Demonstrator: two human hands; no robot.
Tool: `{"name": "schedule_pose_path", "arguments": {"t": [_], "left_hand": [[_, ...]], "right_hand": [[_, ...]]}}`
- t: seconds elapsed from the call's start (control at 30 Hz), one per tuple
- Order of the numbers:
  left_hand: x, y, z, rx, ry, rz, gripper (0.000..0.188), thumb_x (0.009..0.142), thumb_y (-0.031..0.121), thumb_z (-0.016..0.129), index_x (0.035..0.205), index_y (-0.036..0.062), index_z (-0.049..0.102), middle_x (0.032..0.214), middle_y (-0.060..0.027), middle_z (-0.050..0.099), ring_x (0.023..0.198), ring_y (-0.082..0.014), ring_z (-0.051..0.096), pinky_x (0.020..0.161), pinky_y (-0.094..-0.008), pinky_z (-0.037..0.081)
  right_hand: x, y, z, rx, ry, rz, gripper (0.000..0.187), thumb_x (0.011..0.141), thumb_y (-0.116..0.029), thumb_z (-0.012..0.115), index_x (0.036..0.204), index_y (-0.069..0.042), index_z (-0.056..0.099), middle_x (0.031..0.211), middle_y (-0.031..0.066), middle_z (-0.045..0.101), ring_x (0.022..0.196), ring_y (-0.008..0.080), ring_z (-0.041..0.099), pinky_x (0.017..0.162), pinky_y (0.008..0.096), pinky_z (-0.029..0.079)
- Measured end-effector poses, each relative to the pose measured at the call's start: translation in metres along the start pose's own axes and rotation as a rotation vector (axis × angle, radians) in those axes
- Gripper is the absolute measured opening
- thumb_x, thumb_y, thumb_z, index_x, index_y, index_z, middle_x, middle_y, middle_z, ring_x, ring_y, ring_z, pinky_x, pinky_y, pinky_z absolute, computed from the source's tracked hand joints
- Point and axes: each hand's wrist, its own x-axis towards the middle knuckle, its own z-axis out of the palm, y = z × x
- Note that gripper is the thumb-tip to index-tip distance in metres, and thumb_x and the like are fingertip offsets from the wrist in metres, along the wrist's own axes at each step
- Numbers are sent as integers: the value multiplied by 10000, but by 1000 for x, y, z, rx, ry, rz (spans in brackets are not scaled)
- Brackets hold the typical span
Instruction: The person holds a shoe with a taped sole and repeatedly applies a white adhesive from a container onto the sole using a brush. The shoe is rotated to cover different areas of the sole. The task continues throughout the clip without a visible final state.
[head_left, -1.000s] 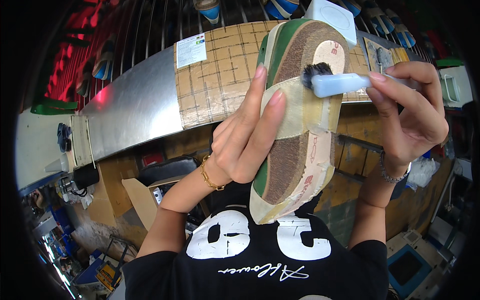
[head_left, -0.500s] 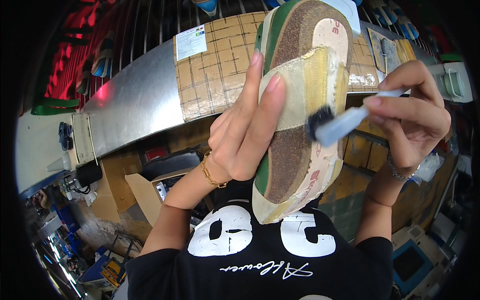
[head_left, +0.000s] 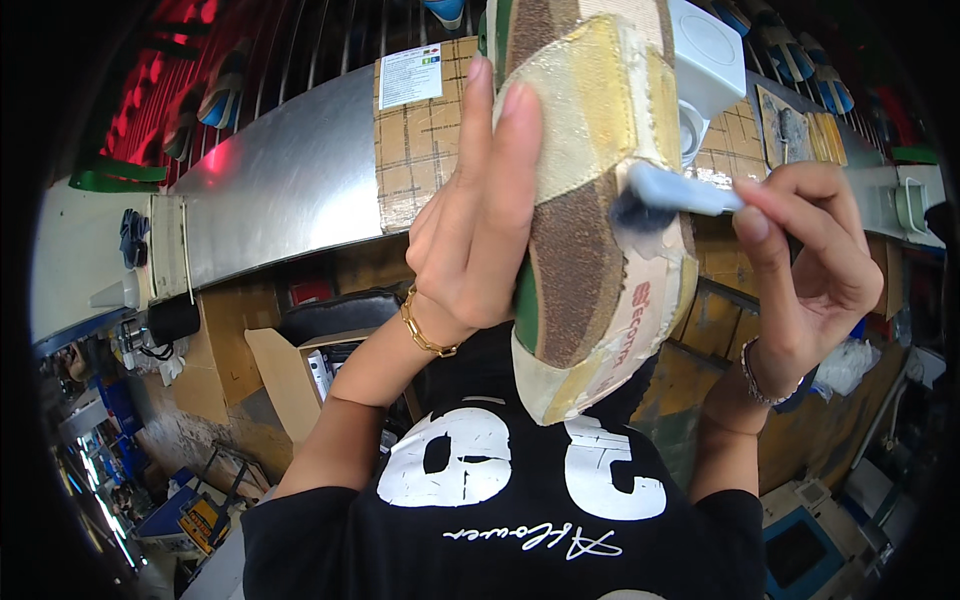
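A shoe of brown suede-like panels with cream and green parts stands up in front of me, its underside turned to my right. Pale yellowish margins run along its lower edge, beside a light insole strip. My left hand grips the shoe from the left, two fingers lying along its side; the thumb is hidden. Between thumb and fingers my right hand holds a brush with a pale handle. Its dark bristles are against the shoe's underside, just below the raised cream band, slightly blurred.
Behind the shoe, a printed cardboard sheet lies on a metal bench. A white container stands behind the shoe's upper right. Racks with other shoes line the back. An open carton is below my left forearm.
The shoe has shifted upward and slightly left in view, with my left hand on it. The brush has turned to lie more level, its bristles moving from the cream band to just below it.
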Motion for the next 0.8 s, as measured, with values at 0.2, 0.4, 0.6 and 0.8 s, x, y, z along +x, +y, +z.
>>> {"name": "schedule_pose_path", "arguments": {"t": [0.2, 0.4, 0.6, 0.8], "left_hand": [[5, -3, 6, -33, 75, 82, 483, 964, 114, 554, 1374, -129, 477, 1302, -373, 560, 988, -309, 730, 786, -295, 589], [4, -2, -1, -35, 63, 51, 510, 944, 119, 576, 1378, -129, 475, 1293, -369, 567, 987, -318, 728, 790, -305, 587], [5, -2, -3, -35, 53, 43, 538, 923, 124, 597, 1382, -128, 473, 1284, -365, 574, 985, -326, 727, 793, -315, 586], [8, -3, 0, -33, 60, 40, 567, 903, 130, 619, 1386, -128, 471, 1275, -361, 580, 983, -335, 725, 797, -325, 584]], "right_hand": [[8, -2, 3, -180, 67, -203, 217, 747, 64, 758, 959, 21, 771, 983, 120, 626, 902, 191, 574, 794, 274, 429], [9, 3, -6, -95, -50, -210, 260, 682, 62, 756, 934, 0, 774, 982, 142, 617, 899, 198, 564, 782, 276, 423], [-5, 3, -7, 21, -94, -122, 242, 648, 14, 743, 886, -16, 764, 952, 140, 602, 855, 213, 541, 749, 278, 401], [-21, -4, -4, 31, -96, -167, 244, 594, -60, 764, 836, -86, 770, 912, 128, 599, 821, 224, 531, 710, 324, 383]]}}
